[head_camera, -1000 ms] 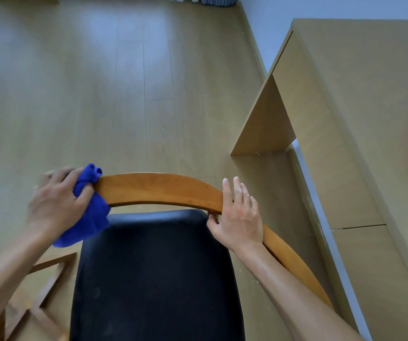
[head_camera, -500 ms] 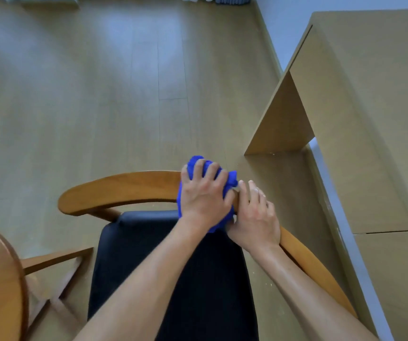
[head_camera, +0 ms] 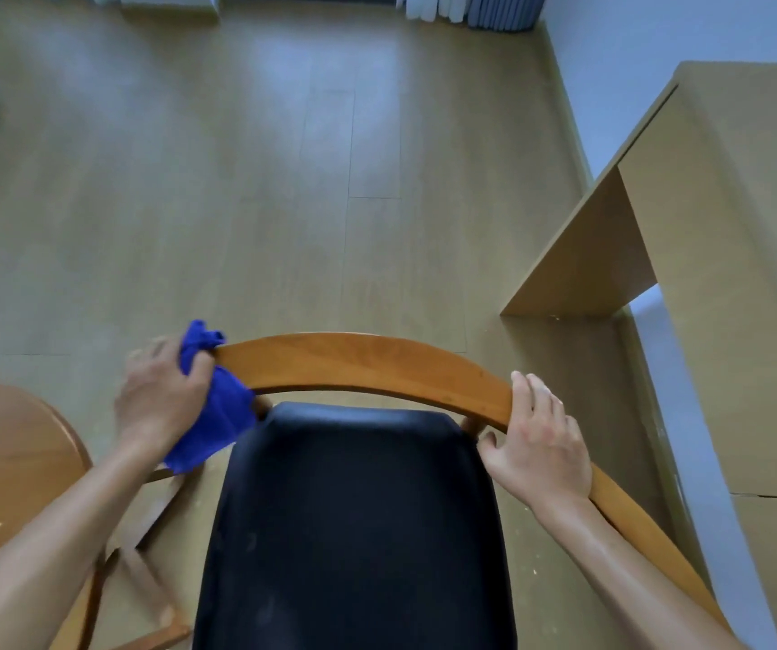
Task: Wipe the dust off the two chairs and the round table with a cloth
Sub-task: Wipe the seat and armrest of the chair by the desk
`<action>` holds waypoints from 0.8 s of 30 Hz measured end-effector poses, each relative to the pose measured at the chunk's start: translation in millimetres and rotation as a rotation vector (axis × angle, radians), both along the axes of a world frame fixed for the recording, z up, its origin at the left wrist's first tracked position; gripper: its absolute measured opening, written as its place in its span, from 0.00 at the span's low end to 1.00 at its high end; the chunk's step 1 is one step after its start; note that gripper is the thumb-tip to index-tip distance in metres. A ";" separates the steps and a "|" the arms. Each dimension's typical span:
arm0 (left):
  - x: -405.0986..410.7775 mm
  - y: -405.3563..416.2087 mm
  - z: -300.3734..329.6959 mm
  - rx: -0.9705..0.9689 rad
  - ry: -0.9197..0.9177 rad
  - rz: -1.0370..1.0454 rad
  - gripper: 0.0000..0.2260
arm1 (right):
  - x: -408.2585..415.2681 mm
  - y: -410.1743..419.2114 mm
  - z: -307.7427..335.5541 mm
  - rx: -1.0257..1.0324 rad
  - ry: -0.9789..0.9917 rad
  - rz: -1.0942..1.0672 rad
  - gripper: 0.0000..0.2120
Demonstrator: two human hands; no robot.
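Head view: left hand (head_camera: 161,401) is gripping a bunched blue cloth (head_camera: 215,410), fingers curled round it, pressing it on the left end of the chair's curved wooden backrest (head_camera: 367,363). Hand is looking motion-blurred. Right hand (head_camera: 536,448) is resting on the right part of the same rail, fingers nearly straight over the top and thumb under, steadying the chair and holding nothing else. Black seat pad (head_camera: 353,523) is sitting below the rail. Round bench (head_camera: 6,462) is showing at lower left, only its edge in frame. Step in hand, as I judge it: wiping the backrest of one chair. Next move is probably calling for the right hand to clear off so the cloth reaches that stretch. Count: one cloth, one chair visible, one round bench, two hands; second chair not in view.
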State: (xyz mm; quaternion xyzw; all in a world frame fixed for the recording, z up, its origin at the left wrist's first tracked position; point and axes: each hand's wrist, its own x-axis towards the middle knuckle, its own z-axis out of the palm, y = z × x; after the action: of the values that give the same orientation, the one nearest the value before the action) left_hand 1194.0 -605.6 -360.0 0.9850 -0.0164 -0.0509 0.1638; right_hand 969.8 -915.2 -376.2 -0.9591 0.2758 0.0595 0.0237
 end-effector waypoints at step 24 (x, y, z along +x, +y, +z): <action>-95.9 -166.5 36.1 -0.661 -0.073 -0.376 0.20 | 31.0 34.5 51.0 0.285 -0.503 -0.016 0.27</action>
State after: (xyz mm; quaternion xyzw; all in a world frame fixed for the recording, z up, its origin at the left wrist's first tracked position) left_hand 1098.2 -772.1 -323.8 0.8602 -0.2180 -0.0369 0.4595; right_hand 1000.7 -880.7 -325.2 -0.9285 0.2578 -0.1425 0.2263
